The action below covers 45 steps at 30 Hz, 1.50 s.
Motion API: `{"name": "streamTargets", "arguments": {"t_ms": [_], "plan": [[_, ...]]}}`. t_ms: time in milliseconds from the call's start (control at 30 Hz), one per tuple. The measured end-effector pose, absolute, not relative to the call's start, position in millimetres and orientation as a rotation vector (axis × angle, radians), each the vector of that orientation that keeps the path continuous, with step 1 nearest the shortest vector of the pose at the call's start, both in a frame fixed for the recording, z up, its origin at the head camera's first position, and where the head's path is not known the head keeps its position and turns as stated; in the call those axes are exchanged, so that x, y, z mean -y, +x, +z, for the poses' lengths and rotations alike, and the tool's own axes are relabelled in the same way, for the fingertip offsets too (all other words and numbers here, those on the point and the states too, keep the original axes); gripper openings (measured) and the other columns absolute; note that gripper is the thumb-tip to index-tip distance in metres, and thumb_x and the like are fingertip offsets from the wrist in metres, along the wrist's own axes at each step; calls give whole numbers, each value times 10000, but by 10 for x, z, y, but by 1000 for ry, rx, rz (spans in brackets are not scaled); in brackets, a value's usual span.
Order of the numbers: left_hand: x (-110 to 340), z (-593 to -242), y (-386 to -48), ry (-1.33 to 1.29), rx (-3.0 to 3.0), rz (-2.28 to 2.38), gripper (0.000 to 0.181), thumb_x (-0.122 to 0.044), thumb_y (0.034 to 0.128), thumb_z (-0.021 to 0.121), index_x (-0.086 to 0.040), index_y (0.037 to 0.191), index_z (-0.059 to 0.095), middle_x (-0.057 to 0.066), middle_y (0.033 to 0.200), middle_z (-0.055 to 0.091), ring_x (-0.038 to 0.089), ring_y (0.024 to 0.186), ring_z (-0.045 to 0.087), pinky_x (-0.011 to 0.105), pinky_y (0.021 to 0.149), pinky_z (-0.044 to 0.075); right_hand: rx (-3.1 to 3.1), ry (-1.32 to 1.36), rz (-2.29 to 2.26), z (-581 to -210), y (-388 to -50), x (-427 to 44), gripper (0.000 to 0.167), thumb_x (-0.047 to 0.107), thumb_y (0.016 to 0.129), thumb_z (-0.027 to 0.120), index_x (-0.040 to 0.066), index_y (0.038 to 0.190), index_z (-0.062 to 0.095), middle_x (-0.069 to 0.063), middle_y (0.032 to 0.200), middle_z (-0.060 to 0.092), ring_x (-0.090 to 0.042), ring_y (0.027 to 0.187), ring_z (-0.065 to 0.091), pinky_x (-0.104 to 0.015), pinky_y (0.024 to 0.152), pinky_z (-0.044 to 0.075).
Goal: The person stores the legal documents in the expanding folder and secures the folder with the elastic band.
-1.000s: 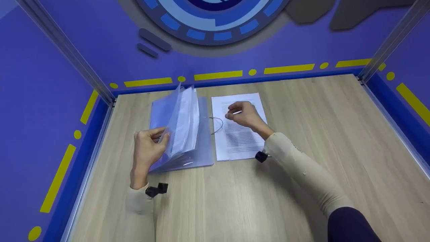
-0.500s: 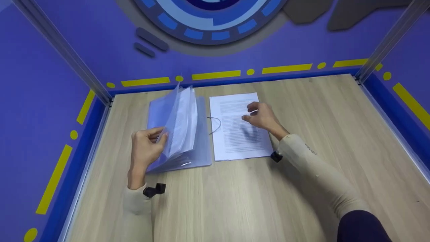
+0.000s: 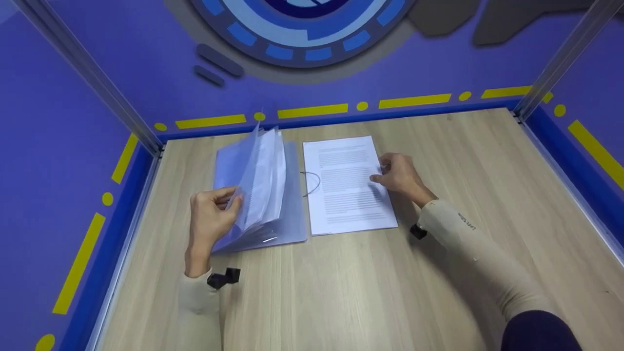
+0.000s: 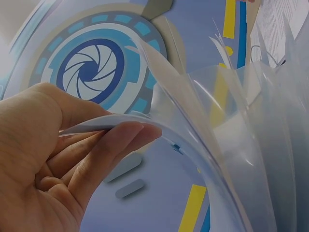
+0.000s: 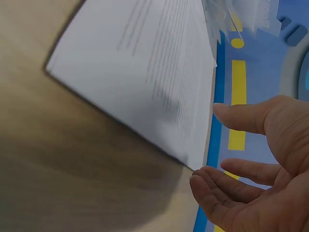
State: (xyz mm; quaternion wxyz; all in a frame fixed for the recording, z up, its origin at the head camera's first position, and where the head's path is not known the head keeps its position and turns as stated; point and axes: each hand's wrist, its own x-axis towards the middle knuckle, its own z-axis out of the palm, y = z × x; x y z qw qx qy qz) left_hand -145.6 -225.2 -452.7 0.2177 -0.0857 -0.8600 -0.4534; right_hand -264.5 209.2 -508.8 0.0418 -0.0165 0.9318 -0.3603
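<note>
You can't read the printed page [image 3: 343, 190]; its text is too small. The sheets [image 3: 269, 175] in your folder [image 3: 294, 214] partly hide one another. The head view crops the wall emblem [image 3: 292, 36]. In the right wrist view, the bench [image 5: 72, 140] blurs and your right hand [image 5: 287, 152] is cropped.

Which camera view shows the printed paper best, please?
The head view, with all four corners of the printed paper in frame. The right wrist view cuts it off at the top; the left wrist view catches only part, at upper right.
</note>
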Motion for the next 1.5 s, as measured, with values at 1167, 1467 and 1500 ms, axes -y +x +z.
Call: {"name": "streamTargets", "arguments": {"t_ms": [1167,1467,1500], "plan": [[2255,-4530,-1438,-219,2406,-1254,176,18,887,802,95,1045,815,251,988,798,372,862,809,32,720,528,-2836,83,-1091,-5259,-2584,-1959,637,46,778,917,-128,1297,592,-280,1211,670,-317,1011,608,-434,884,552],[2251,-4524,-1429,-241,2401,-1247,178,14,897,793,78,1061,818,246,976,802,378,840,808,28,721,524,-2750,119,-1127,-5239,-2619,-2072,529,128,845,890,-87,1250,627,-216,1150,652,-280,934,617,-341,759,533],[2251,-4524,-1429,-243,2399,-1248,177,15,898,793,79,1061,818,246,975,801,377,840,808,31,719,527,-2727,136,-1145,-5235,-2629,-2091,512,140,863,876,-81,1256,633,-206,1154,650,-276,937,620,-336,762,535]]}}
